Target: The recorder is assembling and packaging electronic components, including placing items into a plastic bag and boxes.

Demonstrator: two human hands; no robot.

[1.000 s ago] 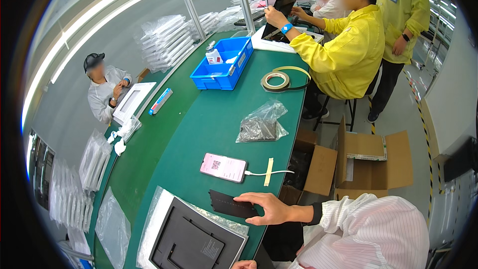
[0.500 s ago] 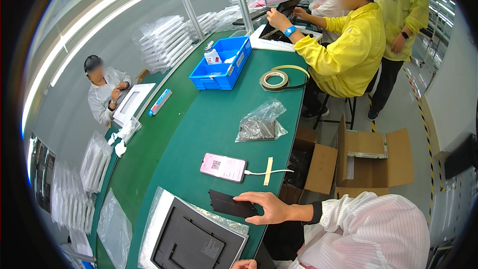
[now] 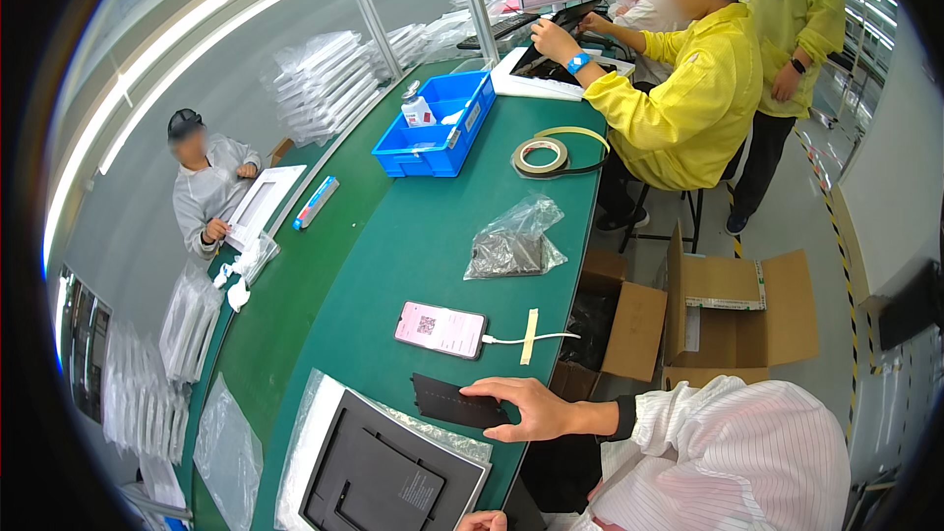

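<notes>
My right hand [image 3: 536, 410] is closed on a thin black rectangular plate [image 3: 450, 401], holding its right end between thumb and fingers above the table edge. Just below lies a black panel with a light edge [image 3: 379, 467], its back facing up, with a raised rectangular part and small printed text. White foam and clear plastic wrap lie under the panel. Only part of my left hand [image 3: 483, 522] shows at the lower edge of the picture, by the panel's near corner; its fingers are mostly cut off.
A phone [image 3: 442, 330] with a white cable lies beyond my right hand, beside a tape strip [image 3: 529, 336]. Further off are a bag of dark parts [image 3: 513, 244], a tape roll [image 3: 540, 157] and a blue bin [image 3: 438, 128]. Open cartons [image 3: 733, 310] stand right; co-workers sit nearby.
My hands and the black plate stay in place. The co-worker at far left has moved their hands apart over the white frame; the co-worker in yellow has lowered a dark panel.
</notes>
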